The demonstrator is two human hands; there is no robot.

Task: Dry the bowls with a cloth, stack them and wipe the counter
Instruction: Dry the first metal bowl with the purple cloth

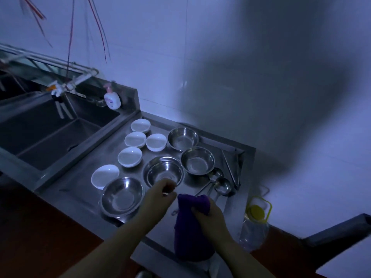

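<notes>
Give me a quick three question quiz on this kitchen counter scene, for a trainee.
1. True or false: the right hand holds the purple cloth.
2. How many white bowls sit on the counter?
A. three B. five C. seven
3. Fill in: the left hand is at the near rim of a ____ bowl.

Key: 1 true; 2 B; 3 steel.
</notes>
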